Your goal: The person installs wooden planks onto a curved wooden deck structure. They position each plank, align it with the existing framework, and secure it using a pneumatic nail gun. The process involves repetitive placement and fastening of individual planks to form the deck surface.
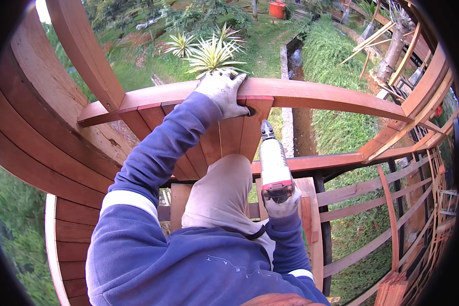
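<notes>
My left hand [222, 94], in a pale glove, grips the curved reddish wooden rail [321, 94], with its fingers over the top. Its thumb side presses near the upper end of the rightmost upright board [256, 125]; something small and dark shows at the thumb. In my gloved right hand [284, 205] is a white and red nail gun [275, 163]. Its dark nose points up and away, just right of that board and apart from it. The grip and trigger are mostly hidden beneath the tool. More upright boards [204, 145] stand side by side left of my knee [219, 188].
Large curved beams [84, 51] and plank cladding [41, 132] rise on the left. A lower rail [311, 163] crosses ahead. On the right are long slats [362, 194] and stacked timber [391, 289]. Beyond the rail lie a spiky plant [214, 56], grass and a ditch [303, 122].
</notes>
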{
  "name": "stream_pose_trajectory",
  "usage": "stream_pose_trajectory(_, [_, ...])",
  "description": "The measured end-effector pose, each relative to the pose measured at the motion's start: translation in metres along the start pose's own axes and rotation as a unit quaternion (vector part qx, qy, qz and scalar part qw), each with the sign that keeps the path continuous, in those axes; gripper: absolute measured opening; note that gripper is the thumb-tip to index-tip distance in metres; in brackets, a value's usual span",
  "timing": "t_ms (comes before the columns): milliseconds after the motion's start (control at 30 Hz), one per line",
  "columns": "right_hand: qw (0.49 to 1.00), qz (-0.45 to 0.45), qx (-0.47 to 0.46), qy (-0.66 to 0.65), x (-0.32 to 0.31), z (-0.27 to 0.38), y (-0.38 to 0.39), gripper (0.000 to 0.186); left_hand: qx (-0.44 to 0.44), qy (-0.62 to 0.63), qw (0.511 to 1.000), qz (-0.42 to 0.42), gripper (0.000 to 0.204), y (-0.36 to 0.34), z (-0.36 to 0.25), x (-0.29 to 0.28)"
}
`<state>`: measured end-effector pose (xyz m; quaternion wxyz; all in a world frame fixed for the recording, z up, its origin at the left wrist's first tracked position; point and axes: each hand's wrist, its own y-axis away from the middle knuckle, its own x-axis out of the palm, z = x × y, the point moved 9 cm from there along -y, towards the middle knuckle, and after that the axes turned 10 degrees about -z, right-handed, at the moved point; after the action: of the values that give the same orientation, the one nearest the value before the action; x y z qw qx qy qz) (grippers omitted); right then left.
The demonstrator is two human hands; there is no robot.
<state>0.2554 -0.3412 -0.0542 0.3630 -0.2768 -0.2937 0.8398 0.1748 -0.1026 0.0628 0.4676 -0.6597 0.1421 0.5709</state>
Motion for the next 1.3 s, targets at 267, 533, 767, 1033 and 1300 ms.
stream_pose_trajectory(267, [0.999,0.014,0.013,0.038,0.024,-0.022,-0.009,0.068,-0.011,0.008,1.000,0.015,0.090,-0.001,0.001,0.004])
stream_pose_trajectory(533, [0.997,-0.008,-0.068,0.043,0.028,0.003,-0.031,0.070,-0.016,0.013,1.000,0.022,0.091,-0.002,0.006,0.009])
stream_pose_trajectory(767, [0.992,0.003,-0.117,0.045,0.035,-0.003,-0.032,0.069,-0.018,0.006,1.000,0.019,0.092,-0.001,0.005,0.008])
stream_pose_trajectory(1033, [0.999,-0.013,-0.032,-0.008,0.033,-0.015,-0.031,0.066,-0.006,0.027,0.999,0.031,0.097,0.000,0.007,0.009])
stream_pose_trajectory(1300, [0.988,-0.058,-0.085,0.112,0.011,-0.052,0.005,0.067,-0.003,0.091,0.994,0.057,0.097,-0.004,0.014,0.013])
